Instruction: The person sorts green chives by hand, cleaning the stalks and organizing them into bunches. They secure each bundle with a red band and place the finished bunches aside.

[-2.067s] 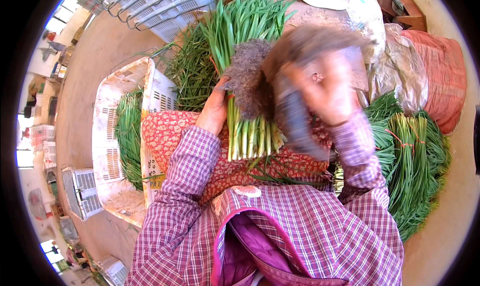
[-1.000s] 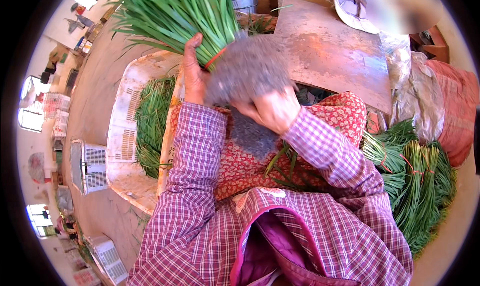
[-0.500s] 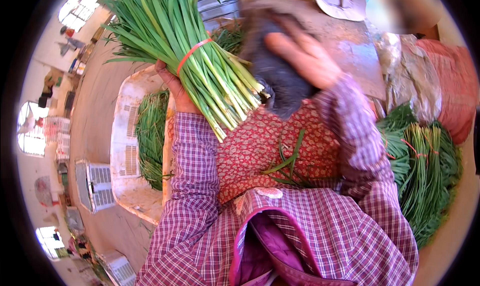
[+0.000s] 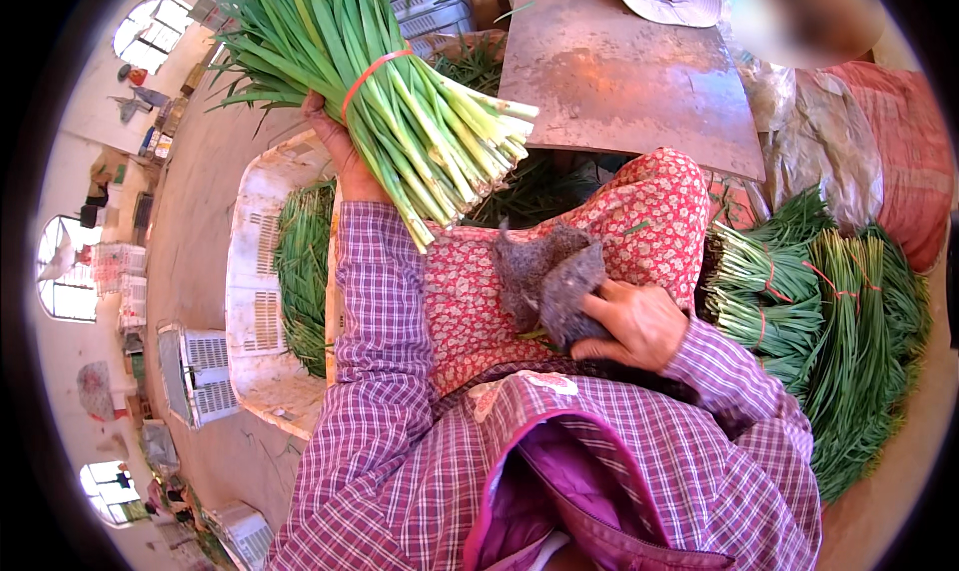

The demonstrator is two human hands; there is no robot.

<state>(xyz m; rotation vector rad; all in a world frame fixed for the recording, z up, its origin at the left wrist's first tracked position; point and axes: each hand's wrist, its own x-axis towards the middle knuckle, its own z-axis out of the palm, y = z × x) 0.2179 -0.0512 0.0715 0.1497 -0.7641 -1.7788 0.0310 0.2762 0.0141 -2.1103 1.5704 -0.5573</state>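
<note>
Here's the left sleeve (image 4: 385, 301), checked in purple and white, starting right at the wrist of the left hand (image 4: 345, 156); and there's the right sleeve (image 4: 734, 371), same checks, just behind the right hand (image 4: 639, 326)! Closer in than both hands, a checked jacket front (image 4: 669, 461), magenta edging (image 4: 589, 416), purple lining (image 4: 539, 486)! Beyond the right hand, red cloth (image 4: 654, 206) covers the legs, dotted with pale flowers!

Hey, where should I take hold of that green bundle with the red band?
Probably grip the green bundle around its pale stalks, just past the red band, from the right: they're gathered close and uncovered there, while the left hand holds the left side and the leaves fan out loosely.
</note>
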